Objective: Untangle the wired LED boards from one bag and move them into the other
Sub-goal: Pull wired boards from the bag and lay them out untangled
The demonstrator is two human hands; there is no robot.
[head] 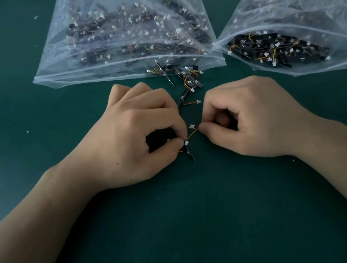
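I see the left hand [137,134], curled, pinching a small white connector [186,143] with a thin black LED board [191,155] jutting below it. The right hand [254,119] pinches the orange-yellow wire [193,134] running from it. Beyond the knuckles, more slim boards [189,79] spill from a crinkly clear bag [109,39] (a second bag [285,13] lies past the right hand).
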